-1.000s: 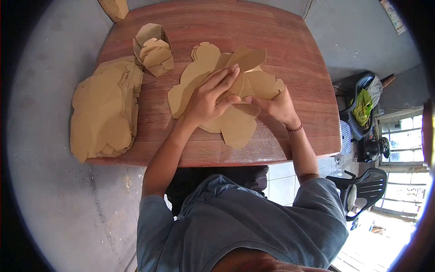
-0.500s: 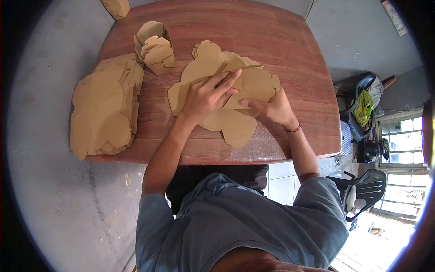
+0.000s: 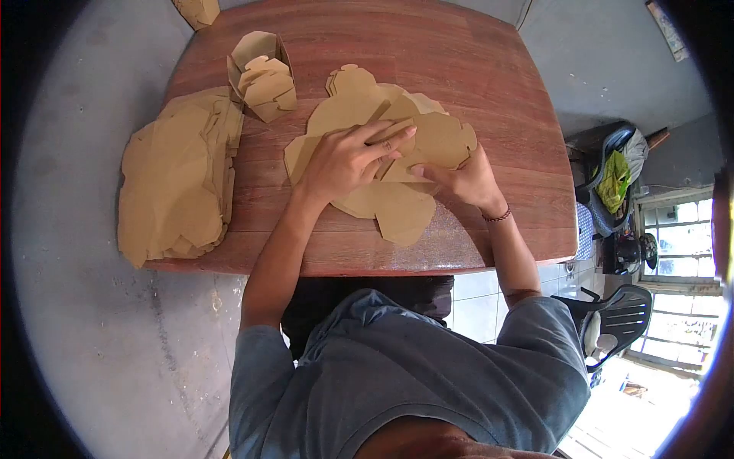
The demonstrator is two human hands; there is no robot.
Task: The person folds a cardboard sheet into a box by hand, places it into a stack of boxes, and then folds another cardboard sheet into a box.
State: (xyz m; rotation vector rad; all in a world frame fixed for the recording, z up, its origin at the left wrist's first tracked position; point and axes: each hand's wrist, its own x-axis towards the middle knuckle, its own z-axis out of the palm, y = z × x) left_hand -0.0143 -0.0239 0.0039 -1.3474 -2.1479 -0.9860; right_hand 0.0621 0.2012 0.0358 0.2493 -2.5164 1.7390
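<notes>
No text can be read. On the grey wall (image 3: 589, 65) right of the reddish-brown wood-grained table (image 3: 466, 61), a narrow pale strip (image 3: 667, 30) bears illegible markings.

Right hand (image 3: 466, 180): most fingers hidden behind card (image 3: 440, 138). Left hand (image 3: 340, 162): palm hidden, grip unclear. Top-left cardboard (image 3: 200, 11) cut by top edge. Shirt (image 3: 451, 367) clipped at bottom.
</notes>
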